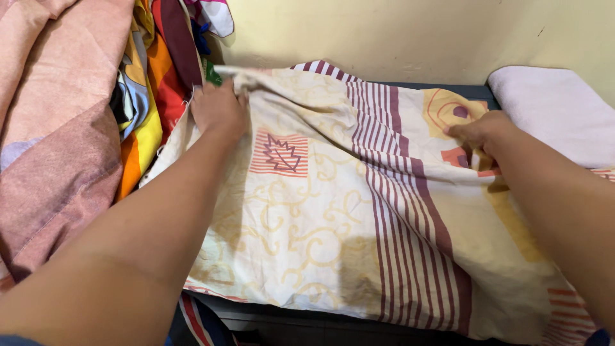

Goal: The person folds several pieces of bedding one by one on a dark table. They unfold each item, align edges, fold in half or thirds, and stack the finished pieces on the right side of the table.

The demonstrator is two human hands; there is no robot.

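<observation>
- The patterned sheet [359, 211] lies spread across the dark bed frame [288, 320], from its near edge to the wall; cream, with maroon stripes and a leaf print.
- It looks light, soft and floppy, best held at edges or corners.
- The right hand [477, 131], toward the far right, pinches a fold of it.
- The left hand [218, 109], at the far left corner, is closed on the bunched edge.
- A pink quilt [57, 128] and bright clothes [150, 83] are cut off at left; a white towel [557, 109] at right.
- Fingertips are hidden in cloth.
</observation>
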